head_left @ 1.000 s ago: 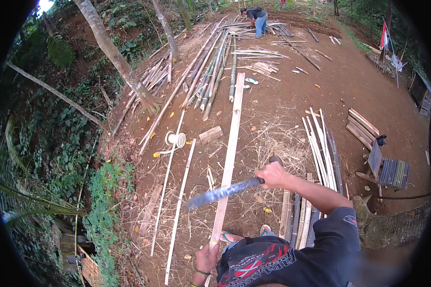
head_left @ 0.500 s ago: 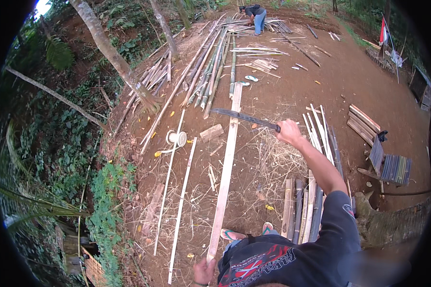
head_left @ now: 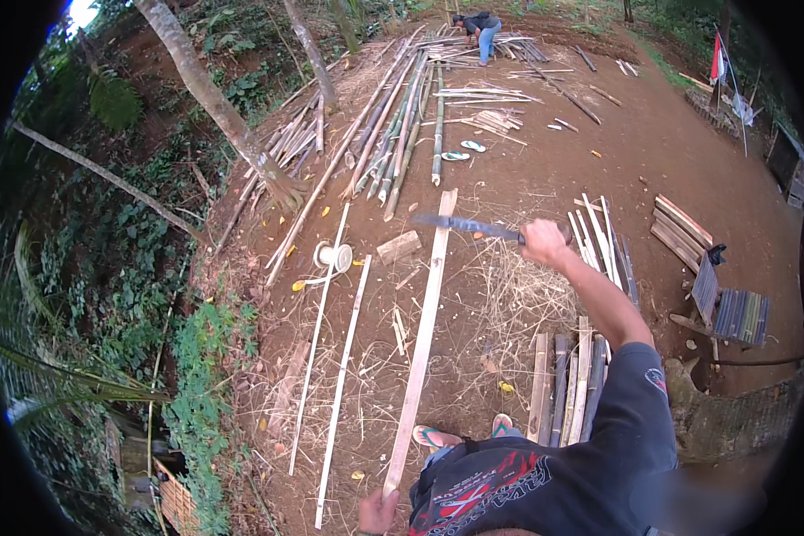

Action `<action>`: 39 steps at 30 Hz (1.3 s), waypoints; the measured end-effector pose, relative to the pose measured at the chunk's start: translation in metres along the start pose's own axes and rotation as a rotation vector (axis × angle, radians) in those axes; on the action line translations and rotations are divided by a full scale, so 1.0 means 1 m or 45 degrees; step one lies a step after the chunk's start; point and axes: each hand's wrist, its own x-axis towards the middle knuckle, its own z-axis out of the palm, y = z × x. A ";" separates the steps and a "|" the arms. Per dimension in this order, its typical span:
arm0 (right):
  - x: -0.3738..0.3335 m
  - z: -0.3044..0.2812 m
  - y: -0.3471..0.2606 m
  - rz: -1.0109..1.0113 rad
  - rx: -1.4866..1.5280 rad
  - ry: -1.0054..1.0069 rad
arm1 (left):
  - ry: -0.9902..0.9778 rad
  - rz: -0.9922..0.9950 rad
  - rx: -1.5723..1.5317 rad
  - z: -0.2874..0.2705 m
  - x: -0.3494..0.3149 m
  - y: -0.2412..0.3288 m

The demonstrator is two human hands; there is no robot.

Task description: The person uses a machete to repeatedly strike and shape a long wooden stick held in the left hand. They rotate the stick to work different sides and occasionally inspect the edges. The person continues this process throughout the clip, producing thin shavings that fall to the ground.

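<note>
My left hand point(head_left: 380, 511) is closed around the near end of a long, pale split-bamboo slat point(head_left: 422, 344), which slopes away from me over the dirt. In my right hand point(head_left: 545, 243), held out ahead, is the dark handle of a machete point(head_left: 484, 227). Its long blade points left and lies across the slat close to the far end; whether it touches the wood I cannot tell, and its tip is a little blurred. Left of the slat, two thin pale strips point(head_left: 343, 393) lie on the ground.
Several cut bamboo pieces point(head_left: 560, 393) lie beside my right leg, with shavings point(head_left: 527, 286) beyond. A white spool point(head_left: 334, 258) and a wood block point(head_left: 397, 247) sit to the left. Farther off are bamboo poles point(head_left: 409, 125), sandals point(head_left: 456, 156) and a bending person point(head_left: 485, 37). A vegetated slope drops away left.
The slat's far end has come nearer to me. My right hand and the machete have shifted slightly, with the blade now nearer the slat's far end.
</note>
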 end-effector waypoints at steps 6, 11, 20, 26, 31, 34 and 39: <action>-0.005 0.011 0.050 0.349 0.045 -0.070 | -0.012 0.091 -0.125 -0.015 -0.042 -0.011; -0.002 0.016 0.108 0.837 0.383 0.278 | 0.028 0.018 0.263 -0.019 -0.038 0.010; -0.121 0.070 -0.076 0.200 0.846 -0.081 | -0.028 0.057 0.509 0.022 0.064 0.033; -0.203 0.100 -0.173 -0.366 0.772 -0.121 | -0.226 0.112 0.022 0.061 0.135 0.081; -0.203 0.091 -0.180 -0.610 0.536 0.058 | -0.189 0.136 0.049 0.066 0.134 0.122; -0.143 0.092 -0.122 -0.306 0.499 -0.010 | -0.166 0.229 0.128 0.060 0.110 0.132; -0.063 0.078 -0.033 -0.075 0.206 0.058 | -0.123 0.119 0.198 0.052 0.072 0.117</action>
